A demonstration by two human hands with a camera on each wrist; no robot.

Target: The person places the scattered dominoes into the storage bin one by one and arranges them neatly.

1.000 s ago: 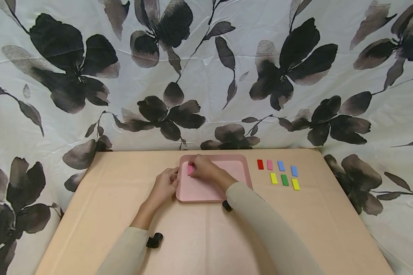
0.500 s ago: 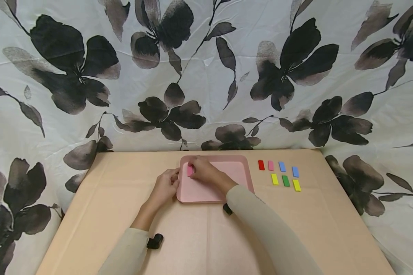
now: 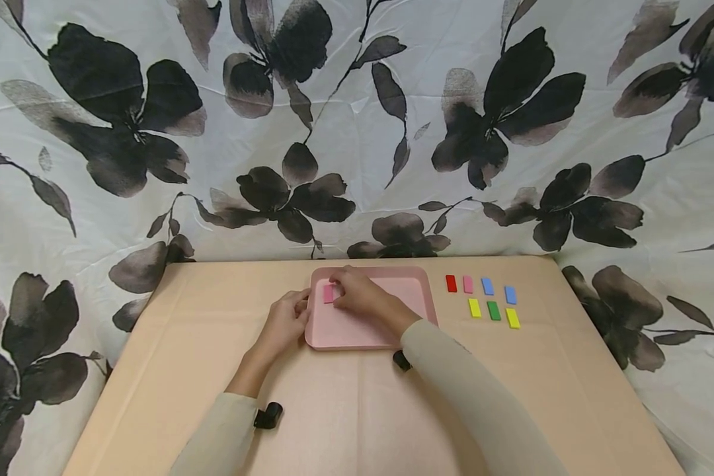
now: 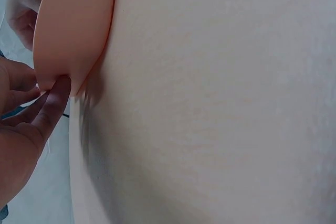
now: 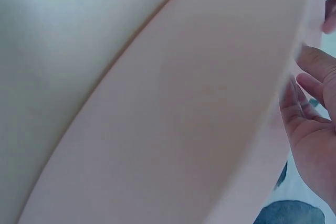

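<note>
A shallow pink tray lies toward the back of the table. Inside it, near the left wall, is a small flat pink rectangular block. My right hand hovers over the tray just right of this block, thumb and fingers apart with nothing between them; in the right wrist view the right hand also shows parted fingers. At the tray's left edge rests my left hand. Nearly straight fingers of that hand touch the tray's outer wall in the left wrist view.
Right of the tray lie two rows of small blocks: a red one, a pink one, blue ones, yellow ones and a green one. Behind the table hangs a white cloth with dark flowers.
My right hand has let go of the pink block and drawn slightly right, so more of the block shows. The left hand has stayed at the tray's edge.
</note>
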